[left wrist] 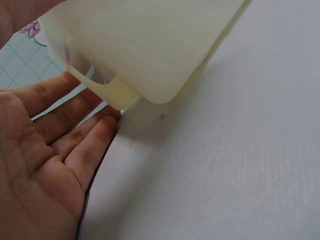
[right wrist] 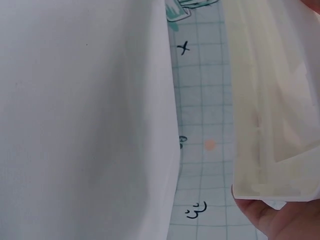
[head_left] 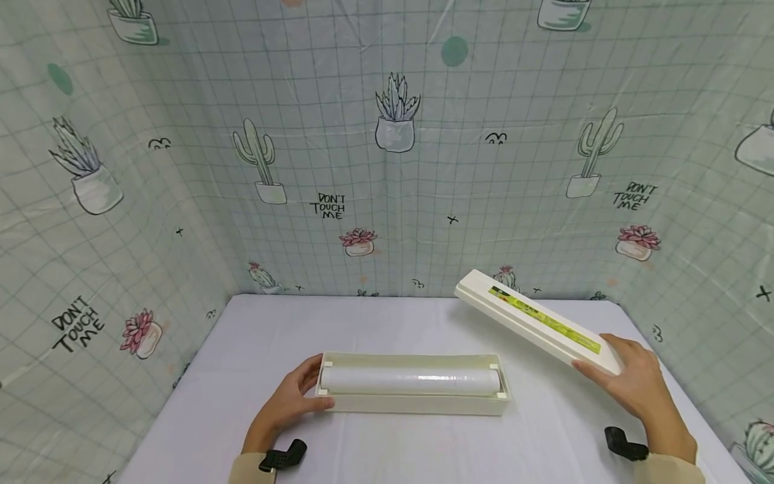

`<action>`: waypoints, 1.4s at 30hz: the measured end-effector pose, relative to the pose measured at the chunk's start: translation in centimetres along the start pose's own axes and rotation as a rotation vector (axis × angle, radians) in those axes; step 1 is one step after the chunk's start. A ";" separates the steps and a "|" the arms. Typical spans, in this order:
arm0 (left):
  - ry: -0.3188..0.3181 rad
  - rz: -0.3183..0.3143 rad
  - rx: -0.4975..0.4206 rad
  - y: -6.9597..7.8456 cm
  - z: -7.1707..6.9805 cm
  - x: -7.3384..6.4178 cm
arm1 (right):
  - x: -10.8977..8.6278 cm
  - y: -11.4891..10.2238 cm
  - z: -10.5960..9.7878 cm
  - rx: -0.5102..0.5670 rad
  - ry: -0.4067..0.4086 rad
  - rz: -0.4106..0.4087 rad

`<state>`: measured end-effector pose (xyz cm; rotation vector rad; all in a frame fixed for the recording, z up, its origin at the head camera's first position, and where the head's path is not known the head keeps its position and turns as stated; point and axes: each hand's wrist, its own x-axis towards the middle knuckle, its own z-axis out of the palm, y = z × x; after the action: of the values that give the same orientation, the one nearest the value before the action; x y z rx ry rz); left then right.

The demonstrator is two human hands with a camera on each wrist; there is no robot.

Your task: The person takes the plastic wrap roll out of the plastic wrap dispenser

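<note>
A long cream plastic cling film box (head_left: pixel 417 405) lies uncovered on the table, with a white roll of cling film (head_left: pixel 411 381) inside it. My left hand (head_left: pixel 293 400) grips the box's left end, thumb on the front side and fingers behind. In the left wrist view the fingertips (left wrist: pixel 107 125) meet the end of the box. My right hand (head_left: pixel 637 376) holds the box's lid (head_left: pixel 538 323) by its right end, raised above the table and tilted, its far end higher to the left. A yellow-green label strip runs along the lid's top. The lid's hollow underside shows in the right wrist view.
The table (head_left: pixel 387 450) is covered with a white cloth. A grid-patterned curtain (head_left: pixel 387 175) printed with cacti hangs around the back and both sides. A black wrist camera (head_left: pixel 284 455) sits on the left wrist, another black camera (head_left: pixel 625 444) on the right.
</note>
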<state>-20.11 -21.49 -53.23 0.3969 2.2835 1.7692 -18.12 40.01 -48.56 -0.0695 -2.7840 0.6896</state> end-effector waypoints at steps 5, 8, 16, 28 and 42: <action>-0.002 0.001 -0.009 0.0 -0.1 -0.1 | -0.1 0.5 0.1 -0.010 -0.002 0.007; 0.001 0.008 0.001 0.0 -0.1 -0.1 | 0.0 0.8 -0.1 -0.008 0.007 0.004; -0.001 0.014 0.005 -0.2 -0.1 -0.1 | -0.2 1.4 -0.5 -0.014 -0.024 0.071; -0.005 0.021 -0.002 -0.3 -0.1 -0.1 | -0.6 3.0 -0.8 -0.003 0.006 0.068; -0.009 0.032 -0.006 -0.2 0.0 -0.2 | -1.4 5.4 -1.2 0.006 0.053 0.090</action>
<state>-19.92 -21.60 -53.38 0.4411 2.2775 1.7855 -16.53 45.14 -50.44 -0.2093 -2.7422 0.7076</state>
